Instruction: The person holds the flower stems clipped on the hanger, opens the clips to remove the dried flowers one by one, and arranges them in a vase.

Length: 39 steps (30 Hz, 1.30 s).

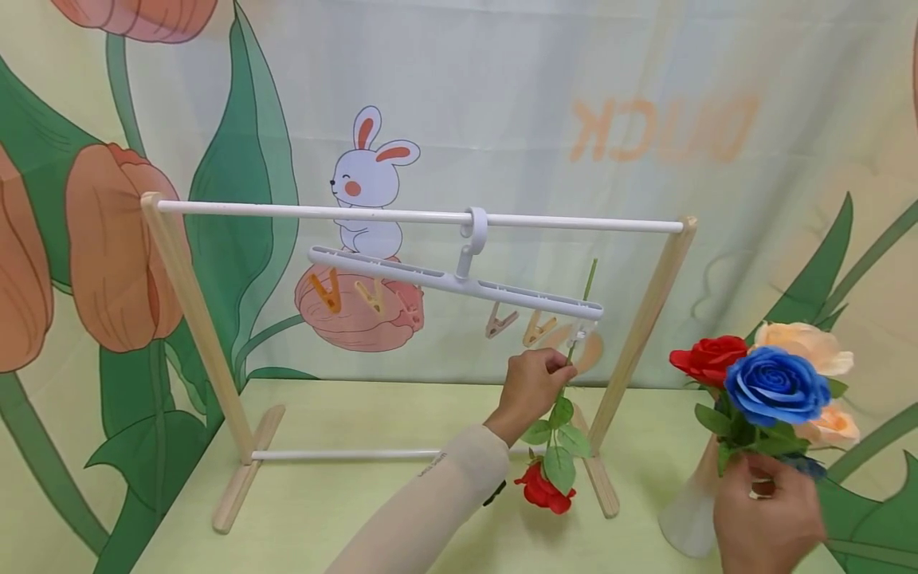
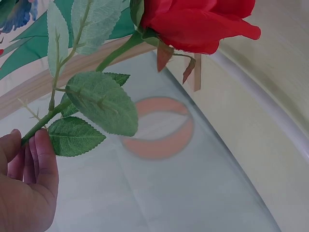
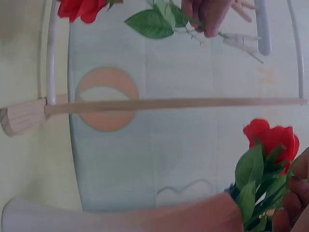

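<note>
My left hand [image 1: 534,387] pinches the green stem of a red rose [image 1: 547,488], which hangs head-down below the right end of a white clip hanger [image 1: 430,277]. A pale clip [image 1: 579,332] at that end is around the stem, whose tip rises above the bar. In the left wrist view, fingers and thumb meet on the stem beside its leaves [image 2: 101,104]. Over at the vase [image 1: 692,510], my right hand [image 1: 767,510] has curled fingers at the greenery under a blue rose [image 1: 777,385], pinching a stem there; the fingertips are partly hidden.
The tilted hanger hooks over the top rail [image 1: 315,211] of a wooden stand. Orange, yellow and pink clips [image 1: 326,291] hang along it. A red rose [image 1: 710,360] and peach roses [image 1: 806,347] share the vase. Behind hangs a printed curtain [image 1: 459,96].
</note>
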Each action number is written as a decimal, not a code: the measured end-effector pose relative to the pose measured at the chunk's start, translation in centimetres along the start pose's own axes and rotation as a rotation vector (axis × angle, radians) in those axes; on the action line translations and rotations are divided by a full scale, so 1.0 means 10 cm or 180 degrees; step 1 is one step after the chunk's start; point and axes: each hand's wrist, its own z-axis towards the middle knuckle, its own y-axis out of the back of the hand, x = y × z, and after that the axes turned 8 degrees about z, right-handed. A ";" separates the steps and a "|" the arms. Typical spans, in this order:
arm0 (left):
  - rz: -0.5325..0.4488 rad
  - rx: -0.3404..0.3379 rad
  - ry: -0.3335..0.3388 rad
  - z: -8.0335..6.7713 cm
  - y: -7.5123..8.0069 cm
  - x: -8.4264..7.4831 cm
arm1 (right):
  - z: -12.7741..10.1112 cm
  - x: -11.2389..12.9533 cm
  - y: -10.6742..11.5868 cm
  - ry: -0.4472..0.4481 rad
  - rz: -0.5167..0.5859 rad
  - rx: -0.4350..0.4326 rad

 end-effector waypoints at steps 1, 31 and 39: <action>-0.0013 0.0003 0.0006 0.00 0.00 0.00 | -0.02 0.04 -0.02 -0.0034 0.0011 0.0055; 0.0095 -0.0007 -0.0117 -0.04 0.05 -0.02 | 0.02 1.02 -1.16 0.0282 0.0292 0.1925; 0.0264 -0.0039 -0.0173 -0.04 0.04 -0.05 | -0.01 1.15 -1.28 0.0316 0.0334 0.1807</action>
